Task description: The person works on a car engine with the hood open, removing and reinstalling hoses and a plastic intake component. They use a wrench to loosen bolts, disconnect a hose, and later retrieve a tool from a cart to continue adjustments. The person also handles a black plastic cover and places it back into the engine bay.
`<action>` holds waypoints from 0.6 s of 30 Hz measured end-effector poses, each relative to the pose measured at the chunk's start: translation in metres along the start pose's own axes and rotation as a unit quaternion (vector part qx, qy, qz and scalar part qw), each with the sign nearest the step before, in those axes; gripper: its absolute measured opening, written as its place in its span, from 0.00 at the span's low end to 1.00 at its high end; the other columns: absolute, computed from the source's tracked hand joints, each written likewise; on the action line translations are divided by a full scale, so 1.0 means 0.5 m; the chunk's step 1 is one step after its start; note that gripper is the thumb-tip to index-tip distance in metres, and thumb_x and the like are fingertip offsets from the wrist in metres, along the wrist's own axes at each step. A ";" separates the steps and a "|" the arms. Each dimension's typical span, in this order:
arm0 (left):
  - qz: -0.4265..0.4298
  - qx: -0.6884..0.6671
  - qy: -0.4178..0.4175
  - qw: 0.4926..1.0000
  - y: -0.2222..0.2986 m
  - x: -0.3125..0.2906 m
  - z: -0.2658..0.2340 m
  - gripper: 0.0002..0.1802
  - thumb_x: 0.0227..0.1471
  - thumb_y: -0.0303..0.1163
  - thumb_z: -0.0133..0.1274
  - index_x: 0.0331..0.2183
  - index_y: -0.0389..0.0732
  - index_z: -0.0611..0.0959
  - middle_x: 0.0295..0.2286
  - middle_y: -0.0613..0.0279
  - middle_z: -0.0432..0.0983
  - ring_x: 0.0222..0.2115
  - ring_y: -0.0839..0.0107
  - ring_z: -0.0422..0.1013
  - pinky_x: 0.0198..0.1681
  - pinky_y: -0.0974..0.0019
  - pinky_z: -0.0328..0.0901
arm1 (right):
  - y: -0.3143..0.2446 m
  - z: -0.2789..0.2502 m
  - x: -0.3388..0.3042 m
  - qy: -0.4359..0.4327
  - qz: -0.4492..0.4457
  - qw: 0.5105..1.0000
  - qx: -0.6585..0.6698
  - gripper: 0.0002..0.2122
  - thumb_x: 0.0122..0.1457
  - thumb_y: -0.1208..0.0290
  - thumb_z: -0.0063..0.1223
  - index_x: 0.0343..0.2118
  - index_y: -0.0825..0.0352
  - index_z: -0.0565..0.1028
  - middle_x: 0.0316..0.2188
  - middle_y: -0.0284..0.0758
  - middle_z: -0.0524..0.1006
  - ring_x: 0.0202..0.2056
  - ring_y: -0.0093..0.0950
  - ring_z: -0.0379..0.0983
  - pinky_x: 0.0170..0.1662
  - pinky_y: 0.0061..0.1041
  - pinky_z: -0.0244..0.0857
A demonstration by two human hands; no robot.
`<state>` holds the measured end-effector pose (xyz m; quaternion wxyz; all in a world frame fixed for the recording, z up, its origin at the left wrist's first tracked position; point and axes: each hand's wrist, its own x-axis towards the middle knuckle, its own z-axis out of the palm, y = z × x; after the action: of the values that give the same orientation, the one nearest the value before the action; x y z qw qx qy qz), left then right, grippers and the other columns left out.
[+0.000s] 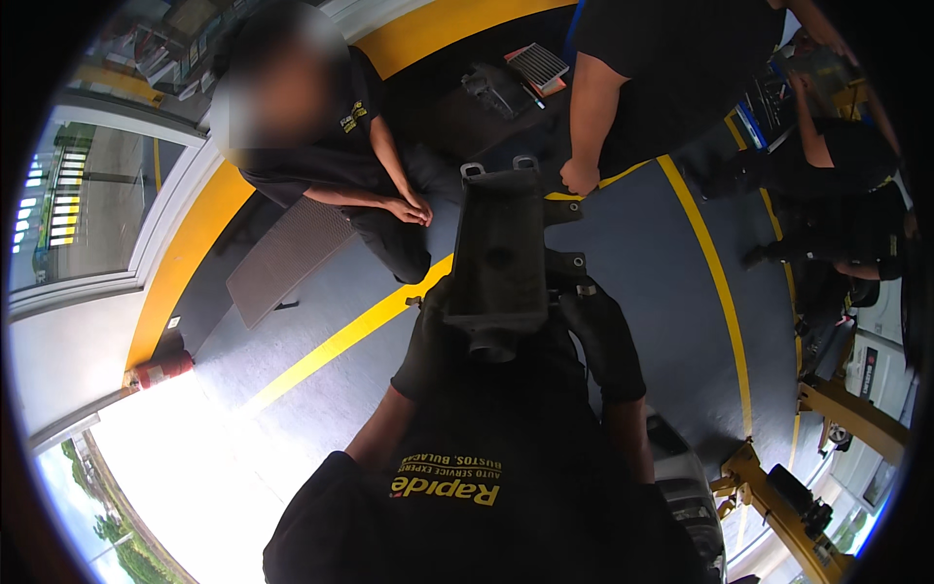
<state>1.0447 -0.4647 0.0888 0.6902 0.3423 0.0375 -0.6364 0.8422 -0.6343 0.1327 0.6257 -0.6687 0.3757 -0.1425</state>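
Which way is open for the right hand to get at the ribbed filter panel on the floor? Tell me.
Probably none: both gloved hands, left and right, grip the dark metal housing, and the ribbed filter panel lies far beyond it, behind a standing person.

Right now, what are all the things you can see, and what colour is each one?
metal car part: one, dark grey, long and boxy, held up in the middle
fire extinguisher: one, red, lying on the floor at left
floor lines: several, yellow, across the grey floor
filter: one, grey and ribbed, on the floor at top
grey mat: one, on the floor left of the middle
lift arms: yellow, lower right
other people: at least three, black shirts, at top and right
left hand: black glove, grip on the part
right hand: black glove, grip on the part
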 end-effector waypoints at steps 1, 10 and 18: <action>0.020 0.015 0.000 1.000 -0.002 0.002 -0.006 0.35 0.77 0.52 0.39 0.72 0.40 0.63 0.66 0.51 0.67 0.63 0.60 0.72 0.65 0.55 0.71 | 0.012 0.001 0.007 -0.003 0.001 1.000 0.005 0.22 0.73 0.63 0.53 0.63 0.71 0.75 0.51 0.38 0.83 0.50 0.26 0.80 0.54 0.29 0.73; 0.074 0.107 0.135 0.982 0.078 0.026 0.031 0.36 0.77 0.52 0.40 0.74 0.43 0.61 0.69 0.56 0.63 0.68 0.64 0.65 0.70 0.56 0.63 | -0.065 0.045 0.086 0.000 0.054 0.989 0.141 0.31 0.72 0.60 0.55 0.73 0.68 0.63 0.68 0.43 0.70 0.65 0.35 0.72 0.65 0.34 0.70; 0.157 0.171 -0.071 0.970 0.128 0.067 -0.002 0.34 0.75 0.46 0.43 0.73 0.42 0.62 0.69 0.58 0.65 0.68 0.64 0.65 0.70 0.57 0.63 | -0.063 0.045 0.120 0.051 0.021 0.996 0.073 0.33 0.67 0.66 0.60 0.73 0.64 0.64 0.69 0.43 0.70 0.67 0.36 0.69 0.66 0.37 0.68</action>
<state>1.1092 -0.4955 0.0987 0.7136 0.4105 -0.1751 -0.5399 0.9080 -0.6607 0.1416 0.6555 -0.6054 0.4095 -0.1902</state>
